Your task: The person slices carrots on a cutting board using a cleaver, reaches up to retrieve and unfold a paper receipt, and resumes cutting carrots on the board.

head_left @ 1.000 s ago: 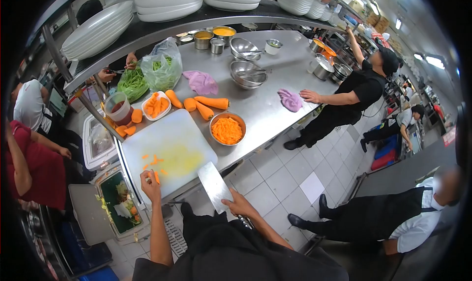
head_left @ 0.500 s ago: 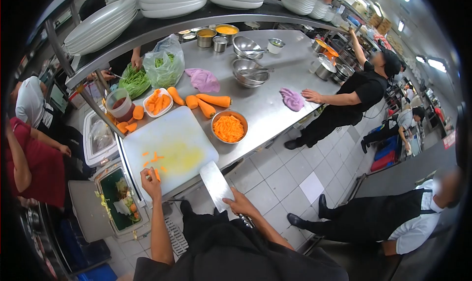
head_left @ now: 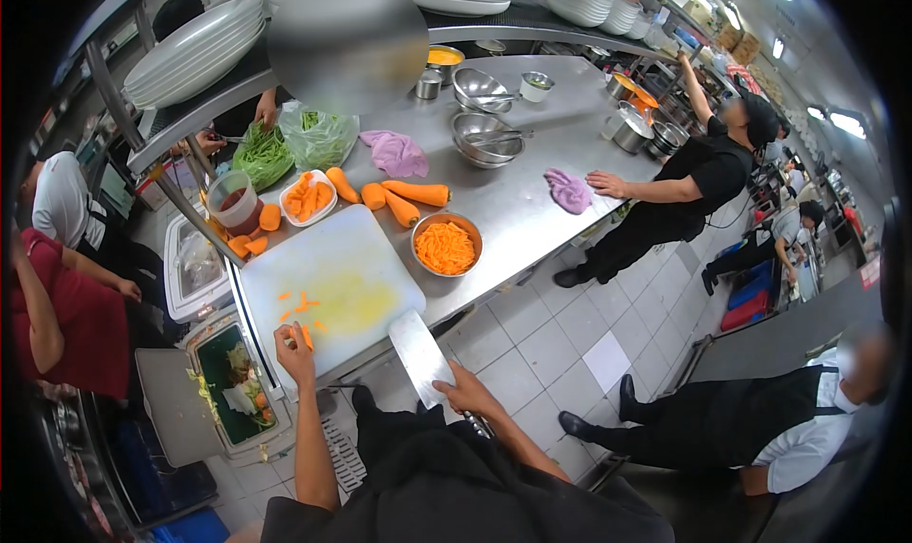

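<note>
My left hand [head_left: 294, 350] is at the near left edge of the white cutting board [head_left: 370, 248], its fingers closed on a small carrot piece [head_left: 307, 336]. Several orange carrot bits [head_left: 302, 304] lie on the board just beyond it, beside a yellow stain. My right hand [head_left: 465, 391] grips the handle of a broad cleaver [head_left: 418, 353]. The blade points away from me, its far end at the board's near right corner. Right of the board stands a metal bowl [head_left: 446, 269] of cut carrots [head_left: 445, 248].
Whole carrots [head_left: 418, 193], a white dish [head_left: 328, 209] of carrot pieces, green beans [head_left: 263, 158] and purple cloths [head_left: 394, 153] lie behind the board. A scrap bin [head_left: 271, 436] stands below left. Plates [head_left: 195, 54] line the shelf above. A co-worker's hand [head_left: 605, 184] rests on the table at right.
</note>
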The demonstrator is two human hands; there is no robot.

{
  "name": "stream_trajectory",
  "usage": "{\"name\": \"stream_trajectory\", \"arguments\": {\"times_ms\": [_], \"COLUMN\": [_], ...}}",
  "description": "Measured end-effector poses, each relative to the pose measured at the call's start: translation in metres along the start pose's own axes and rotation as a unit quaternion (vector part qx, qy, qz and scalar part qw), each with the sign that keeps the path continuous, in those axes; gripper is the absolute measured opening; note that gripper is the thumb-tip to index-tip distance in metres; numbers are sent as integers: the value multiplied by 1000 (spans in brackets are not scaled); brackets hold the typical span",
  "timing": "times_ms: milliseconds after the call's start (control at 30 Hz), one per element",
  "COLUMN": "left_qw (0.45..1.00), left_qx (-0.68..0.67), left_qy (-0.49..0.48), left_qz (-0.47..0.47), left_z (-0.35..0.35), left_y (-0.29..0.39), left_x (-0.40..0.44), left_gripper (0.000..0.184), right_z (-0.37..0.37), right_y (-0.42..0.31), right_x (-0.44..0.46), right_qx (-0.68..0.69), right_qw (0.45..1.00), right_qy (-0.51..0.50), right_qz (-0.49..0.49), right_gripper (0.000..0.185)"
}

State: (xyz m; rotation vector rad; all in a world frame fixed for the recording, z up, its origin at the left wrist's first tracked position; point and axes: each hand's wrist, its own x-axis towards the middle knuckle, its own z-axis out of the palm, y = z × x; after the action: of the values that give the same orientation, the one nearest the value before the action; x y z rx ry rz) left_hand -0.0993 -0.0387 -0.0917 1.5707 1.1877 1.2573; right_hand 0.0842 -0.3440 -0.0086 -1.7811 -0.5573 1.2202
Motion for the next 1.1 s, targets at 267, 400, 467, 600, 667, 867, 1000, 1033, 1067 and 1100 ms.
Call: {"name": "stream_trajectory", "arguments": {"times_ms": [267,400,467,600,667,867,1000,1033,1067,1100], "left_qw": [1000,1000,1000,925,902,886,906,906,903,899], "left_qx": [3,-13,-16,-256,-325,-359,-327,-327,-338,-350], "left_qy": [5,10,26,-111,-153,-196,-198,-198,-188,-178], "left_qz": [-1,-11,6,-257,-241,-218,-183,-183,-189,-192], "left_z": [-1,3,5,3,3,2,4,5,7,9], "left_y": [14,0,-56,28,60,105,114,115,114,115], "left_x": [-2,5,20,34,39,45,45,45,45,48], "left_gripper": [22,22,19,43,41,34,33,33,31,31], "right_z": [-3,-2,-5,-3,0,3,2,1,0,-1], "right_y": [0,-11,4,23,1,-26,-21,-18,-16,-13], "right_x": [4,-2,10,22,12,7,10,11,12,10], "right_qx": [-5,-5,5,-29,9,28,26,24,21,22], "right_qw": [1000,1000,1000,999,1000,999,999,999,999,999], "right_qy": [-11,6,17,4,-7,-17,-18,-21,-24,-24], "right_qz": [-4,1,-6,-21,-12,-5,-19,-10,-2,-6], "right_gripper": [50,45,43,34,31,20,20,24,29,29]}}
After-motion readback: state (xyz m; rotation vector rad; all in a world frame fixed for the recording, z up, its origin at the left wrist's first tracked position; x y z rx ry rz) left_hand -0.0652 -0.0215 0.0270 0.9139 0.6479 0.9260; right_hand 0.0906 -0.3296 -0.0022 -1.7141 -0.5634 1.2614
